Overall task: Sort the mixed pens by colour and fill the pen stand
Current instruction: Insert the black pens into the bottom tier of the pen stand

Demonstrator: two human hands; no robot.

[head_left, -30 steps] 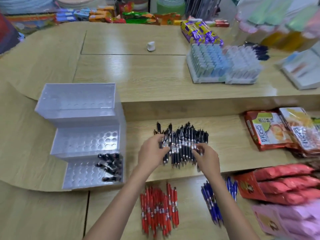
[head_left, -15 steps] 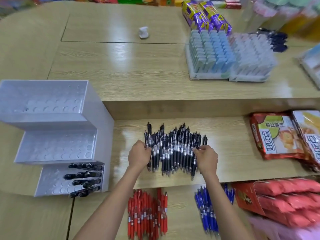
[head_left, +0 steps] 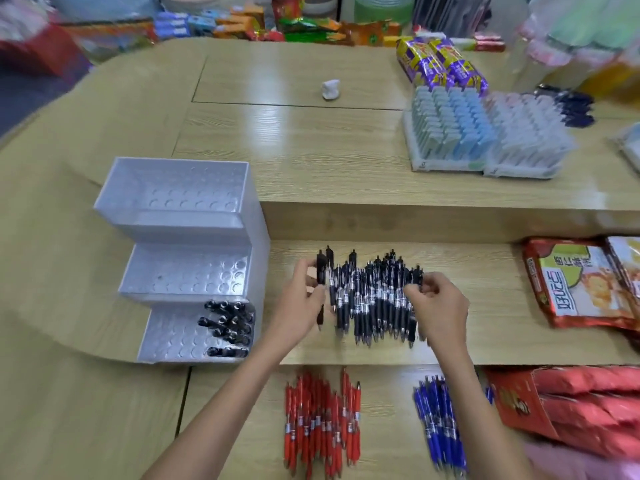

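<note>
Since before, left hand (head_left: 301, 306) has lifted one black pen (head_left: 321, 271) off the pile (head_left: 374, 299), pinching it; right hand (head_left: 441, 308) fingers (head_left: 417, 291) pinch the pile's right side. Stand (head_left: 187, 265) sits just left, lowest tier partly filled.

My tabletop (head_left: 311, 150) is pale wood grain and drops towards me in steps. On the middle step, the black pens (head_left: 374, 299) lie in a heap between my hands, left hand (head_left: 301, 306) and right hand (head_left: 440, 306) at either edge. The white pen stand (head_left: 187, 258) sits left of my left hand. On the lowest step, red pens (head_left: 320, 420) lie just nearer than my left hand and blue pens (head_left: 440, 424) nearer than my right. Snack packets (head_left: 581, 282) lie right of my right hand. Beyond my hands, on the top step, are a small white object (head_left: 330, 89), purple packets (head_left: 440, 64) and two trays of small boxes (head_left: 450, 129).
</note>
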